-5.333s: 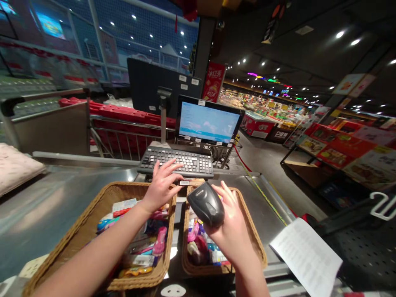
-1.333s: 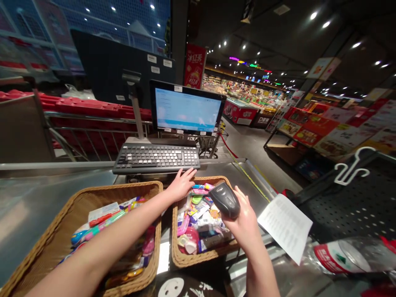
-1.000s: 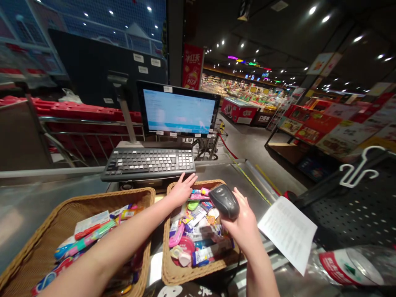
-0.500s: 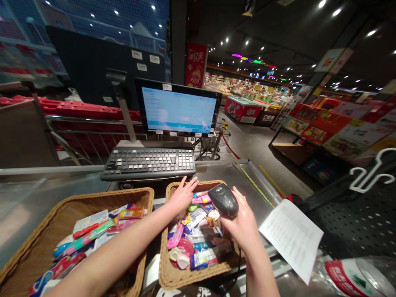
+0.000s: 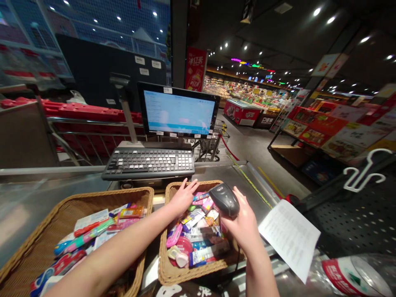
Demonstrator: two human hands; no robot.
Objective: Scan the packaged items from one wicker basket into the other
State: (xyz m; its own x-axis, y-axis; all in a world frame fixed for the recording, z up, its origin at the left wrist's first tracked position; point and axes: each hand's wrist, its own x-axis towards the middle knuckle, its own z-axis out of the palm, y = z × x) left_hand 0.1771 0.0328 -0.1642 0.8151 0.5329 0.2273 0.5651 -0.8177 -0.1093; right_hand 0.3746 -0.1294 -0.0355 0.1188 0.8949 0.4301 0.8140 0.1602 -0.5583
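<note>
My right hand (image 5: 244, 218) is closed around a black handheld barcode scanner (image 5: 225, 200), held above the right side of a wicker basket (image 5: 163, 264). My left hand (image 5: 185, 199) reaches across to the far left corner of the same basket, its fingers stretched out over the packets there; its palm side is hidden. Inside this basket lie several small packaged goods, among them a pink plastic item (image 5: 175, 235), a round red container (image 5: 185, 245) and a white-and-blue toothpaste-like tube (image 5: 210, 252). My left forearm crosses a second wicker basket (image 5: 34, 243) holding toothbrush-like packs (image 5: 89, 236).
A black keyboard (image 5: 150, 163) and a lit monitor (image 5: 179, 111) stand behind the baskets. Printed paper (image 5: 291, 237) lies to the right, near a large bottle with a red label (image 5: 342, 274). A white hook (image 5: 363, 173) hangs on a dark perforated panel.
The view has shifted slightly. A pink packet near my left fingers lies differently in the right basket. My right hand keeps the scanner in nearly the same place.
</note>
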